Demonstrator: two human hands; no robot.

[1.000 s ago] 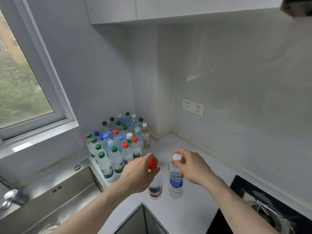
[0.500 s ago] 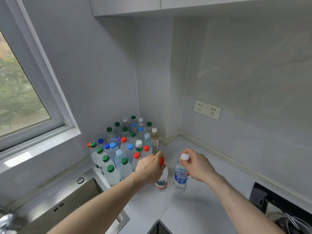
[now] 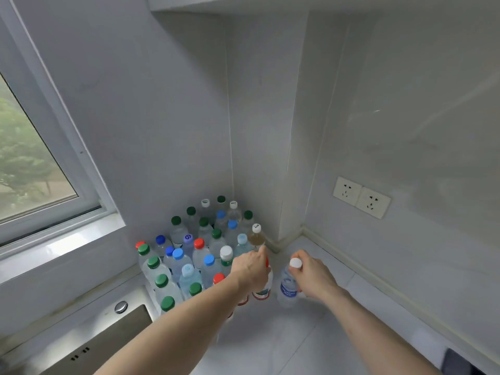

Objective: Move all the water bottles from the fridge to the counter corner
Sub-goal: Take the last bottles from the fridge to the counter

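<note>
Several water bottles (image 3: 200, 250) with green, blue, red and white caps stand packed in the counter corner under the window. My left hand (image 3: 251, 269) grips the top of a red-capped bottle (image 3: 263, 289) at the right edge of that group; its cap is mostly hidden by my fingers. My right hand (image 3: 311, 274) holds the neck of a white-capped bottle with a blue label (image 3: 288, 289), standing on the white counter (image 3: 270, 342) just right of the red-capped one.
A steel sink (image 3: 89, 345) lies at the lower left beside the bottles. A double wall socket (image 3: 361, 197) sits on the right wall. A window (image 3: 29, 163) fills the left. A dark hob corner (image 3: 457, 364) shows at the bottom right.
Both hands have carried their bottles farther toward the corner, up against the standing group. The view has moved closer and turned left, so the hob has almost left the frame.
</note>
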